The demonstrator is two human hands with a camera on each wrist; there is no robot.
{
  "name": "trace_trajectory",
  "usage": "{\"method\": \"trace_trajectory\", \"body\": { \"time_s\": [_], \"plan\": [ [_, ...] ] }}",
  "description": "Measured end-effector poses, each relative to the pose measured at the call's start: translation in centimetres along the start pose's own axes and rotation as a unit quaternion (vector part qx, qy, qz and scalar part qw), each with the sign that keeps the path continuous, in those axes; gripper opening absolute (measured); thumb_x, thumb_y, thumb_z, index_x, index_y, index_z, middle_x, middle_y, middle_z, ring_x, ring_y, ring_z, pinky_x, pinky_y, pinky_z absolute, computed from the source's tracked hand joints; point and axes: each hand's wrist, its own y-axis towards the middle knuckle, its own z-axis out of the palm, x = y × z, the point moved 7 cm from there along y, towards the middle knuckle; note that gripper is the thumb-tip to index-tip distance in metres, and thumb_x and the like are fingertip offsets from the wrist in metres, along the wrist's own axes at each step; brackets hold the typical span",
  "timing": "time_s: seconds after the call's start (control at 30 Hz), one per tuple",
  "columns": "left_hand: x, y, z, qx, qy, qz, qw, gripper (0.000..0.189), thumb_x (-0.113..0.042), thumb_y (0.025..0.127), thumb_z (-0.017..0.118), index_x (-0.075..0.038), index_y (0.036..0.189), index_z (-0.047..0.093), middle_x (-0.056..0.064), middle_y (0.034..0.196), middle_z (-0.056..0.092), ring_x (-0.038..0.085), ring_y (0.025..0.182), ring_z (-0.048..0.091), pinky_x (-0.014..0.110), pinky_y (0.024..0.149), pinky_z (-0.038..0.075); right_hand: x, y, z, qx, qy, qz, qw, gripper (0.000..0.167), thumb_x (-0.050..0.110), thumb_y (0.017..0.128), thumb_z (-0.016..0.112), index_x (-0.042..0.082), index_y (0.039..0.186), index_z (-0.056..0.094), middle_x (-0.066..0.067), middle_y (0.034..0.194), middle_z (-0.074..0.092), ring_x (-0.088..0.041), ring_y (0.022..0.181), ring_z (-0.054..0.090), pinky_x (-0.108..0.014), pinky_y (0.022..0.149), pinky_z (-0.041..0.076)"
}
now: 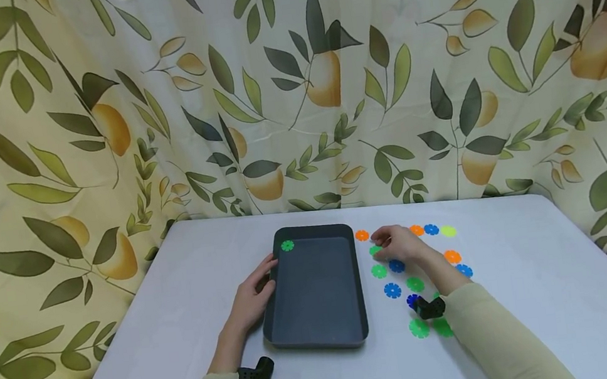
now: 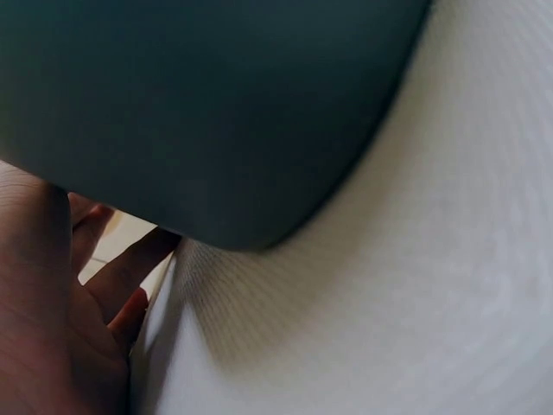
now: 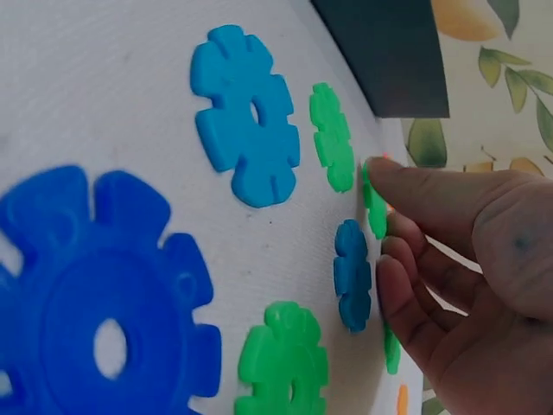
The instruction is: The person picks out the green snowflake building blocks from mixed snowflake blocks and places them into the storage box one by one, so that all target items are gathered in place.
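My left hand [image 1: 250,297] rests against the left side of a dark grey tray [image 1: 318,346]; its fingers [image 2: 130,272] lie fairly straight along the wall in the left wrist view. One green notched plastic disc [image 1: 287,246] lies at the tray's far left corner. Right of the tray, my right hand [image 1: 401,245] is down among loose discs. Its thumb and fingers pinch a green notched disc [image 3: 375,206] by the edges, close to the table. Near that hand lie a blue disc [image 1: 396,266], another green disc [image 1: 378,271] and an orange disc [image 1: 362,235].
More notched discs are spread right of the tray, among them a blue disc [image 1: 392,290], a yellow disc [image 1: 448,231] and a green disc [image 1: 419,328]. The white table [image 1: 548,286] ends at a leaf-patterned curtain [image 1: 295,121]. Each wrist wears a small black camera.
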Motion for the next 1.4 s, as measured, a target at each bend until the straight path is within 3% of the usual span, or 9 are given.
{"method": "trace_trajectory", "body": {
  "time_s": [0.17,0.3,0.63,0.77,1.03,1.4],
  "plan": [
    [0.08,-0.25,0.30,-0.001,0.000,0.008,1.0000,0.043,-0.002,0.098,0.056,-0.005,0.141,0.059,0.001,0.155,0.044,0.022,0.143,0.040,0.042,0.115,0.035,-0.19,-0.20,0.44,0.005,-0.022,-0.006,0.9997,0.038,0.004,0.087,0.076,-0.004,0.122,0.065,-0.011,0.102,0.063,-0.027,0.092,0.054,-0.039,0.089,0.051],
    [0.24,-0.27,0.39,0.001,0.002,0.001,1.0000,0.043,-0.003,0.099,0.056,-0.008,0.142,0.059,-0.003,0.156,0.044,0.021,0.142,0.041,0.041,0.115,0.035,-0.16,-0.22,0.55,0.003,-0.022,-0.012,0.9997,0.035,0.002,0.088,0.075,-0.003,0.121,0.066,-0.011,0.102,0.064,-0.027,0.093,0.054,-0.040,0.090,0.050],
    [0.32,-0.53,-0.29,-0.005,0.003,-0.006,1.0000,0.043,-0.002,0.099,0.055,-0.006,0.141,0.059,-0.002,0.156,0.044,0.021,0.142,0.041,0.041,0.115,0.036,0.66,0.02,0.90,0.008,-0.032,-0.027,0.9991,0.033,0.002,0.087,0.075,-0.003,0.120,0.068,-0.013,0.107,0.065,-0.029,0.095,0.055,-0.044,0.094,0.051],
    [0.32,-0.45,-0.36,-0.006,0.002,-0.008,0.9999,0.043,-0.003,0.099,0.055,-0.007,0.141,0.059,-0.004,0.156,0.044,0.019,0.143,0.040,0.039,0.115,0.035,0.65,0.10,0.80,0.004,-0.039,-0.027,0.9989,0.030,0.002,0.087,0.075,-0.002,0.116,0.070,-0.011,0.101,0.063,-0.028,0.092,0.054,-0.042,0.089,0.051],
    [0.02,-0.26,-0.25,-0.012,0.002,0.017,0.9998,0.044,0.001,0.097,0.056,-0.004,0.140,0.060,0.004,0.155,0.045,0.026,0.142,0.040,0.045,0.114,0.036,0.64,-0.14,0.61,0.003,-0.036,-0.042,0.9984,0.025,0.002,0.087,0.075,0.002,0.112,0.072,-0.009,0.095,0.062,-0.027,0.088,0.053,-0.036,0.081,0.051],
    [-0.02,-0.02,0.04,-0.003,-0.001,-0.002,1.0000,0.043,-0.003,0.099,0.055,-0.008,0.141,0.059,-0.003,0.156,0.043,0.018,0.143,0.039,0.039,0.115,0.035,0.41,-0.12,0.06,0.006,-0.035,-0.045,0.9984,0.024,0.001,0.092,0.068,0.005,0.115,0.073,-0.008,0.102,0.066,-0.028,0.092,0.056,-0.040,0.086,0.053]
  ]
}}
